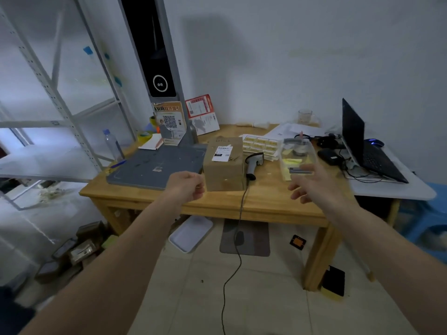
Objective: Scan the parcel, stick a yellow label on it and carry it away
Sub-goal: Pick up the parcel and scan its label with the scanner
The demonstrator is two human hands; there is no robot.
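On the wooden desk (266,204) your cardboard parcel (223,163) sits beside the handheld scanner (254,163). Your left hand (186,187) is loosely curled, your right hand (312,184) spread, both grasping nothing. The box looks stiff and light; take it by opposite sides.

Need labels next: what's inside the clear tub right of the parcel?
Clear tub holds yellow slips and a grey item; its bottom is blurred, partly hidden by the right hand.
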